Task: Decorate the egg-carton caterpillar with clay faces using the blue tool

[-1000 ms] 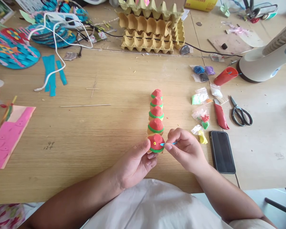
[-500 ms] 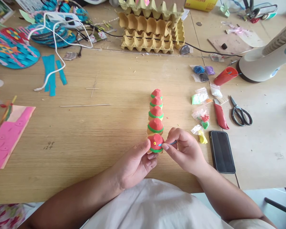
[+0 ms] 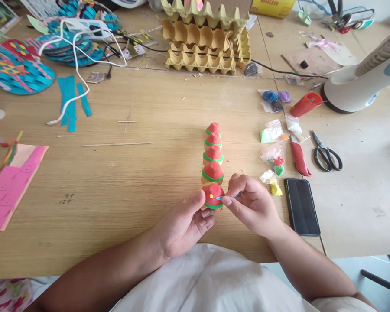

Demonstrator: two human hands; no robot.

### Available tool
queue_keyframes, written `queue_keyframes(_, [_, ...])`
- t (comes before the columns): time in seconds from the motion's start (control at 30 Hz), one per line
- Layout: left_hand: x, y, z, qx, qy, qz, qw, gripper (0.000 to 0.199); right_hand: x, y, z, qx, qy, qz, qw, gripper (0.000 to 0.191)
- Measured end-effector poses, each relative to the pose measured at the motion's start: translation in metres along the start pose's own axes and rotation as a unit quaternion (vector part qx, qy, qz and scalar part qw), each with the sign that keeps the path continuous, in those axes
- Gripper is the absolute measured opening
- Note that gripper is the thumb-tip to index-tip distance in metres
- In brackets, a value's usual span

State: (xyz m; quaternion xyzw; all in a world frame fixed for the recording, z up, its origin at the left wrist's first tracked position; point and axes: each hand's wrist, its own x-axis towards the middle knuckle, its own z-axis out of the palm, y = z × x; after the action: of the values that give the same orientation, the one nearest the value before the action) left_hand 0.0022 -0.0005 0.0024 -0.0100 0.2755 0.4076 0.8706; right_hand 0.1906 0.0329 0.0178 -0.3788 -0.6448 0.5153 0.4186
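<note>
A strip of several egg-carton cups (image 3: 212,171), topped in red with green bands, runs away from me on the table. My left hand (image 3: 190,219) grips its nearest cup from the left, thumb on the red top and fingers underneath. On that cup's front sits a small yellow dot (image 3: 211,196). A thin blue tool (image 3: 219,198) is pinched between thumb and fingertips of my right hand (image 3: 247,201), its flat tip at the red surface just right of the dot. Whether the tip presses on the surface is too small to tell.
To the right lie bags of coloured clay (image 3: 273,156), a red cutter (image 3: 300,157), black scissors (image 3: 326,151) and a phone (image 3: 302,207). Egg cartons (image 3: 199,58) stand at the back. Blue paper strips (image 3: 68,102) and a pink card (image 3: 16,190) lie left.
Both hands keep nearly the same place and grip. The view has shifted very slightly, so the things on the right appear a little further left.
</note>
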Motion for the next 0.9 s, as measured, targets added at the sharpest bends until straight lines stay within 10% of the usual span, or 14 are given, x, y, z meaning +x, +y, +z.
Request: queue_keyframes(0.9, [0.001,-0.001,0.001,0.018,0.018,-0.004,1.000,0.030,-0.004,-0.012,0.008,-0.234,0.044,-0.118,0.964,0.020])
